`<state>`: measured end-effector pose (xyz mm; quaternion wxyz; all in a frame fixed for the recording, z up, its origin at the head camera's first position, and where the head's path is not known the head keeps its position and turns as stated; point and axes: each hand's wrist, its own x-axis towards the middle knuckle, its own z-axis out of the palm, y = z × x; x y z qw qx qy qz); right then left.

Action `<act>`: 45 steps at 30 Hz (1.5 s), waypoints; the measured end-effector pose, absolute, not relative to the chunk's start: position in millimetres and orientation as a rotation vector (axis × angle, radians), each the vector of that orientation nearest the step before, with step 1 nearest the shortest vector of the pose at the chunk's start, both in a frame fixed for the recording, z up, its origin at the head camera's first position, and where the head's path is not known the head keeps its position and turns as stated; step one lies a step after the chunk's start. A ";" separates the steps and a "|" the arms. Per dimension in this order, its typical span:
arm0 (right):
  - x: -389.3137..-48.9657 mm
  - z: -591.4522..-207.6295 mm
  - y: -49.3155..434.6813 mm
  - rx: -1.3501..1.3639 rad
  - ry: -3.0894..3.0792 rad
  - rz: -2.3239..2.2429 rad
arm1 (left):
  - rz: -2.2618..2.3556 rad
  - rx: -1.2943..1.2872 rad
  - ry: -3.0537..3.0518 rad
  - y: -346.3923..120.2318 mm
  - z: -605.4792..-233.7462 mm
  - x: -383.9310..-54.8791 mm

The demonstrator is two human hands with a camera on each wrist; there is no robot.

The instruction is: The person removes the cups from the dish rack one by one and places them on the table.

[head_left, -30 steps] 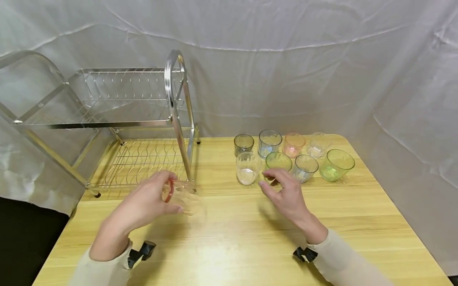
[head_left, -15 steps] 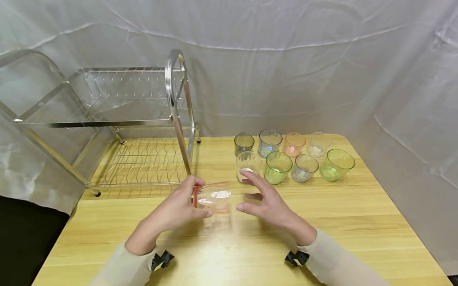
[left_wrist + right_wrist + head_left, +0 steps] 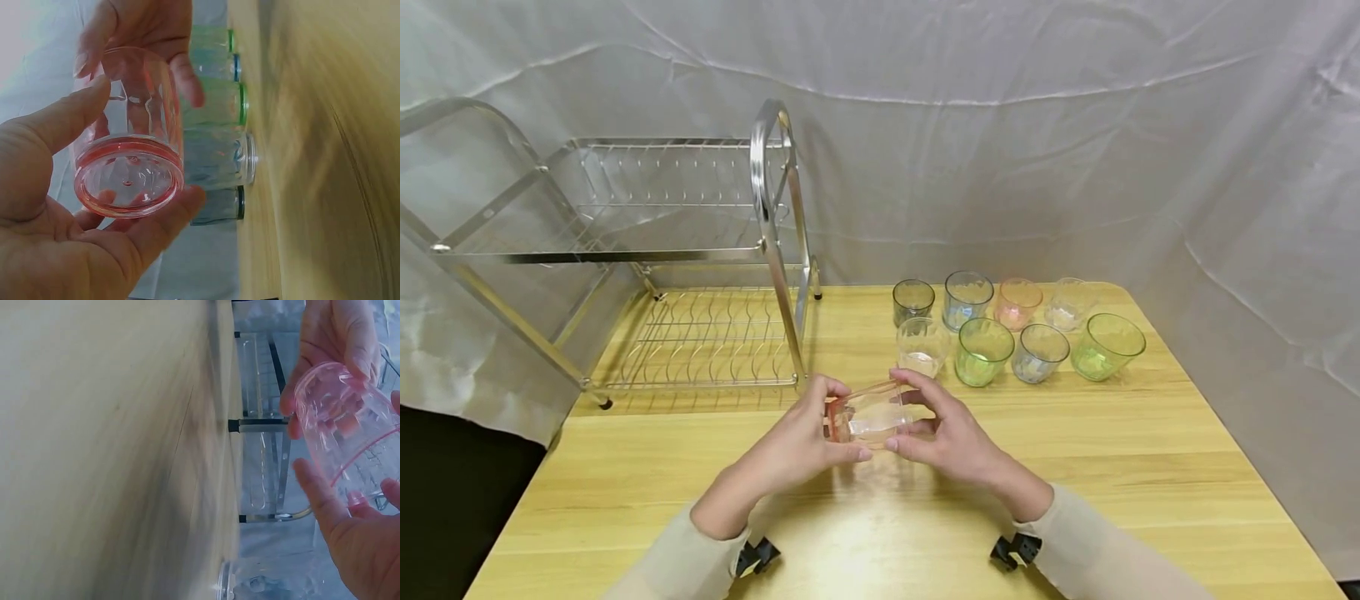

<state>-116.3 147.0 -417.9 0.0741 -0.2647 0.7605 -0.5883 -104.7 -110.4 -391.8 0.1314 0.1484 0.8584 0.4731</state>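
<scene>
A clear pink drinking glass (image 3: 874, 417) lies on its side in the air above the table, in front of the dish rack. My left hand (image 3: 793, 442) holds its thick, red-tinted base (image 3: 128, 181), thumb on one side and fingers on the other. Around the rim end is my right hand (image 3: 951, 433), thumb below and fingertips above in the head view. The right wrist view shows the glass's open end (image 3: 369, 459) between the right thumb and fingers. Behind the hands, a clear glass (image 3: 922, 346) and a green glass (image 3: 983, 354) stand upright.
A two-tier metal dish rack (image 3: 782, 300) stands on the left of the wooden table (image 3: 1112, 492). More upright glasses at the back right include a dark one (image 3: 913, 302), a blue one (image 3: 967, 300), a pink one (image 3: 1018, 304) and a yellow-green one (image 3: 1105, 350). Grey cloth (image 3: 970, 183) hangs behind.
My left hand has carried the pink glass rightward from in front of the rack. My right hand has moved left from beside the green glass and now grips the rim end.
</scene>
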 end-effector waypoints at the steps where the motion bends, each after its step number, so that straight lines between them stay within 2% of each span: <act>1: -116.3 -417.6 147.7 -0.802 2.299 -1.767 | 1.382 0.410 2.498 -110.6 -391.3 -104.6; 7: -118.9 -412.2 160.2 -0.955 2.517 -1.630 | 1.356 0.255 2.638 -125.4 -384.7 -107.7; 13: -124.4 -402.1 179.4 -1.134 2.845 -1.265 | 1.256 0.145 2.825 -143.2 -381.0 -116.1; 19: -122.6 -388.2 185.2 -1.027 3.068 -0.773 | 1.321 0.133 2.857 -148.1 -379.6 -129.6; 24: -118.0 -383.8 180.3 -0.935 3.038 -0.577 | 1.323 0.170 2.824 -144.5 -381.6 -135.6; 45: -121.4 -390.2 168.0 -0.893 3.039 -0.356 | 1.359 0.159 2.776 -138.9 -384.1 -137.4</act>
